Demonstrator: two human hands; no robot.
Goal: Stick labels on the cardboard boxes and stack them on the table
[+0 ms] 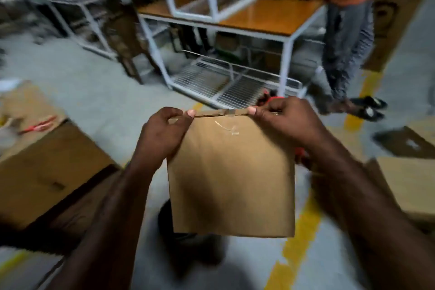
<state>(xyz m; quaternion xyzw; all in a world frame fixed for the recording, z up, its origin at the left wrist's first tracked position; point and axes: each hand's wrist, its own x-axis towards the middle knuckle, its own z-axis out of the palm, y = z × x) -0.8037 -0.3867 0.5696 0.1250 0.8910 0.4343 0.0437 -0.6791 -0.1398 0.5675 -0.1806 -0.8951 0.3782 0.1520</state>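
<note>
Head view looks down on a flat brown cardboard box (pixel 230 176) held up in the air in front of the person, above the grey concrete floor (pixel 94 92), its broad face towards the camera. The left hand (pixel 164 134) pinches the box's top left corner, thumb on the near face and fingers curled behind. The right hand (pixel 282 120) grips the top right corner the same way. A strip of clear tape (pixel 229 112) lies over the top edge between the two thumbs, and a crumpled scrap of clear tape (pixel 228 128) sticks to the face just below it. Something red (pixel 270 99) shows behind the right hand; what it is cannot be told.

Beyond the box stands a white-framed table with an orange-brown wooden top (pixel 270 16) and a white wire shelf (pixel 226 85) near the floor. Another person in an orange shirt and grey trousers (pixel 346 30) stands at the table's right end. A large brown carton (pixel 47 167) sits on the floor at the left with a red-handled tool (pixel 37 126) on it. Another brown carton (pixel 412 183) is at the right. A yellow floor line (pixel 299 242) runs under the held box.
</note>
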